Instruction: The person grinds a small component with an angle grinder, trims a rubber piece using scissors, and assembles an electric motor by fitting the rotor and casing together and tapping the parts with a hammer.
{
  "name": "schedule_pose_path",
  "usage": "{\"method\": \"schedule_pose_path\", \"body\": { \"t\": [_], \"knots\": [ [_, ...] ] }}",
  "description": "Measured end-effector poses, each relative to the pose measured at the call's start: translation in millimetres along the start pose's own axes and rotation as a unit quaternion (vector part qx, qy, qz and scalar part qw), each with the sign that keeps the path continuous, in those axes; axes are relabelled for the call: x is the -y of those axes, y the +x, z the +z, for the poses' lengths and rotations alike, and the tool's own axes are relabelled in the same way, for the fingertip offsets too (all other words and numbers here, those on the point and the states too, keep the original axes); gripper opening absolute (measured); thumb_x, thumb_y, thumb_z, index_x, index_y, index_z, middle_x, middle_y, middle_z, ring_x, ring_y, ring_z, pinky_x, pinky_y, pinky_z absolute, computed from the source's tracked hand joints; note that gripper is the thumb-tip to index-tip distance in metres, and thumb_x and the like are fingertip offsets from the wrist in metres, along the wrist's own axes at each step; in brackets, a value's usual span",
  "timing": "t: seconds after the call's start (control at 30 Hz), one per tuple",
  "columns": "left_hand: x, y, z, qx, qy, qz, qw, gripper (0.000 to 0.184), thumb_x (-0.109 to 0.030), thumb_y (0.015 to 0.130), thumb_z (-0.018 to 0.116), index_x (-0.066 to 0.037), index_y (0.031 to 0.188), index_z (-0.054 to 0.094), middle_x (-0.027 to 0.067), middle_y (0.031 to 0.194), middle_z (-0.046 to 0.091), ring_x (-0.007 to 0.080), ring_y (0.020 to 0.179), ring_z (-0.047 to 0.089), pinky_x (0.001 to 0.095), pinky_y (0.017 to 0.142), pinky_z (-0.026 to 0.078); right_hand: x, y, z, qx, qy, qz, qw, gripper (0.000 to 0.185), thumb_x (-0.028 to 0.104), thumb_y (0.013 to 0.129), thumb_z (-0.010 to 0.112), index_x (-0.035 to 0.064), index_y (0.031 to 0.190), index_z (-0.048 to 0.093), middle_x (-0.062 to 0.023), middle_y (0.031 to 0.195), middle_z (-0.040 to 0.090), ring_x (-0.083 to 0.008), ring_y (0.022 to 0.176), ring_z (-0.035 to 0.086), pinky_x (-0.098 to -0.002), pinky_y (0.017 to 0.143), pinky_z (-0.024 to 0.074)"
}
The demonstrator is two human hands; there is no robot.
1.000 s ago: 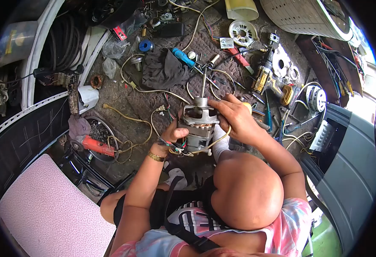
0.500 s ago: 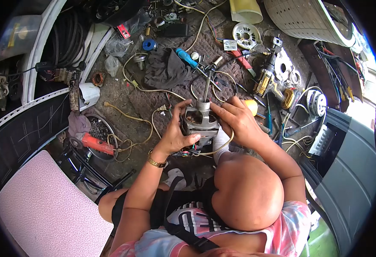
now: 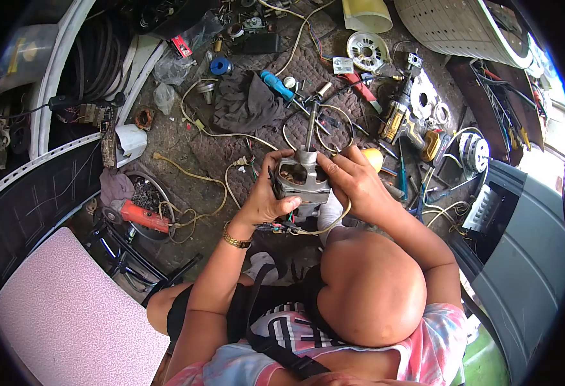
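Between both hands sits a grey metal electric motor (image 3: 303, 186), its long shaft (image 3: 311, 125) pointing away from me. Openings in the end housing show part of the inside. My left hand (image 3: 263, 199) grips the left side, with the thumb across the near face and the fingers along the far edge. On the other side, my right hand (image 3: 357, 183) is closed round the housing, its fingertips beside the shaft collar. Thin coloured wires (image 3: 285, 226) and a pale cable hang below the motor. The underside is hidden.
Beyond the hands lie a dark cloth (image 3: 247, 103), a blue-handled tool (image 3: 276, 85) and a yellow cordless drill (image 3: 395, 122). A red angle grinder (image 3: 142, 215) rests at left by a round tray (image 3: 144, 193) of small parts. A pink-topped seat (image 3: 79, 309) stands lower left.
The view has shifted slightly, moving the floor items a little up and left. Both hands keep their hold on the motor, with hardly any movement.
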State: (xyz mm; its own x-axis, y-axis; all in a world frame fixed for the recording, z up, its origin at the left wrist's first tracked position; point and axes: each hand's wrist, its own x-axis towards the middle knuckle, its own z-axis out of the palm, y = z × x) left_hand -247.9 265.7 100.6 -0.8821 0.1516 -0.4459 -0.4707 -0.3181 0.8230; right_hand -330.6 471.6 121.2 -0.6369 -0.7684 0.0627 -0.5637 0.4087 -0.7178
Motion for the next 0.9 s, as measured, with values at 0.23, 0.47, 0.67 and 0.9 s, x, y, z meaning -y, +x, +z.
{"method": "schedule_pose_path", "body": {
  "t": [0.23,0.47,0.67,0.9],
  "knots": [
    [1,3,-3,0.012,-0.034,-0.023,0.999,0.083,-0.033,0.064,0.073,-0.002,0.129,0.031,0.0091,0.114,0.048,0.0189,0.108,0.049,0.0325,0.096,0.040,-8,-4,3,0.026,0.030,-0.024,0.999,0.057,-0.001,0.066,0.063,-0.0043,0.121,0.051,-0.0115,0.081,0.054,-0.0281,0.075,0.046,-0.0367,0.069,0.0430],
    [-2,3,-7,0.038,-0.093,-0.127,0.987,0.069,-0.038,0.073,0.067,-0.002,0.125,0.042,0.0088,0.113,0.055,0.0176,0.102,0.055,0.0319,0.091,0.045,-16,-4,5,0.061,0.052,-0.051,0.995,0.092,0.055,0.060,0.072,-0.0111,0.120,0.046,-0.0185,0.088,0.057,-0.0305,0.079,0.050,-0.0424,0.074,0.0423],
    [-2,6,-11,0.034,-0.078,-0.118,0.989,0.056,-0.036,0.077,0.061,0.000,0.119,0.050,0.0074,0.108,0.059,0.0162,0.099,0.057,0.0308,0.087,0.047,-5,3,10,0.085,-0.033,0.014,0.996,0.104,0.065,0.048,0.074,-0.0048,0.121,0.048,-0.0137,0.088,0.059,-0.0304,0.087,0.052,-0.0517,0.090,0.0366],
    [-9,6,-3,0.024,-0.087,-0.141,0.986,0.053,-0.033,0.078,0.061,0.001,0.118,0.050,0.0081,0.106,0.059,0.0161,0.096,0.058,0.0304,0.085,0.048,-1,4,17,0.060,-0.061,0.046,0.995,0.099,0.065,0.047,0.074,-0.0027,0.116,0.051,-0.0135,0.086,0.061,-0.0329,0.093,0.053,-0.0683,0.098,0.0223]
  ]
}}
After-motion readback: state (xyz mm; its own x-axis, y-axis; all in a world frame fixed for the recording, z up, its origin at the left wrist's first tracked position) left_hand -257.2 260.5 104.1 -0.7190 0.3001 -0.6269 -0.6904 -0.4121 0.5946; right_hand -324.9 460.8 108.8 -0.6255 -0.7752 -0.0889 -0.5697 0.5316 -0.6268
